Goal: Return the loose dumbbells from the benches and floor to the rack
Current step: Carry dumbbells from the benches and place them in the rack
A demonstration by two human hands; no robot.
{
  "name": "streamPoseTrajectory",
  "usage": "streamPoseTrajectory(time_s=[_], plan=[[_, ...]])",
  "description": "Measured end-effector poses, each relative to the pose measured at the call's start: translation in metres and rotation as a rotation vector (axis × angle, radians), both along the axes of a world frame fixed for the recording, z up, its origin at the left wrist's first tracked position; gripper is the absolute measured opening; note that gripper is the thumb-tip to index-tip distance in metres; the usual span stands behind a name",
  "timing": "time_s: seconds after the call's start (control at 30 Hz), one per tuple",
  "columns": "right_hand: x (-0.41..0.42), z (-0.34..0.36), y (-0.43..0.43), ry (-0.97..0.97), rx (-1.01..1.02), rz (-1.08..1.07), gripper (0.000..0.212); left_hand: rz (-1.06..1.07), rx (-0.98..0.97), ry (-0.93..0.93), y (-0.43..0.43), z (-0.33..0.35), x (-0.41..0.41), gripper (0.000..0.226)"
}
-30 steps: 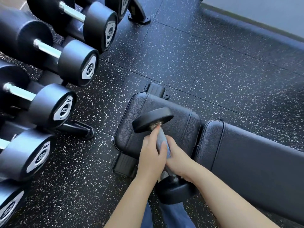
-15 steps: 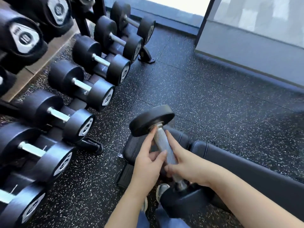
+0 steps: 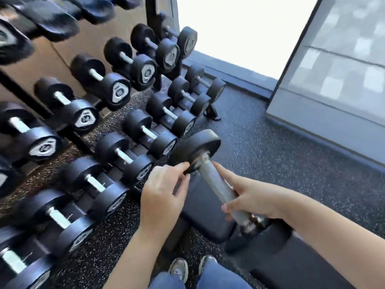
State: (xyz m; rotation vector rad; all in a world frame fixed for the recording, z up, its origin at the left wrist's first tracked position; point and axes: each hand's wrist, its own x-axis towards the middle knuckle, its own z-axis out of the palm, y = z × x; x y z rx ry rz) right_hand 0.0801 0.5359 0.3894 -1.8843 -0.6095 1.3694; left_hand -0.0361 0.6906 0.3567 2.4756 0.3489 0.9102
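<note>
Dumbbell (image 3: pixel 215 182) nearer rack (image 3: pixel 153 28); right hand (image 3: pixel 254 201) grip clasps it, left hand (image 3: pixel 162 195) slid up, loose.

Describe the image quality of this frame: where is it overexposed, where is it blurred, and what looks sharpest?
Head view: the window is blown out to plain white. In the same view, the upper-rack dumbbells at top left are smeared by motion blur. The held dumbbell and speckled floor are sharper. The glass panel shows only soft, pale reflections.
</note>
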Motion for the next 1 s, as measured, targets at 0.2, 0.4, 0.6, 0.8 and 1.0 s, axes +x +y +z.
streamPoseTrajectory(time_s=[0.2,0.4,0.6,0.8,1.0], plan=[[0.004,0.032,-0.002,-0.036,-0.053,0.22,0.094,0.043,0.13,0.035,0.002,0.026,-0.011,0.043],[0.003,0.04,0.014,-0.007,-0.079,0.29,0.095,0.062,-0.05,0.053,0.005,0.036,-0.01,0.046],[0.0,0.047,0.045,0.053,-0.061,0.331,0.097,0.089,-0.264,0.007,0.033,0.048,0.001,0.051],[0.006,0.065,0.09,0.072,-0.034,0.326,0.095,0.077,-0.291,0.003,0.083,0.068,0.019,0.048],[0.016,0.087,0.149,-0.115,0.039,0.333,0.098,0.038,-0.373,-0.031,0.15,0.098,0.036,0.044]])
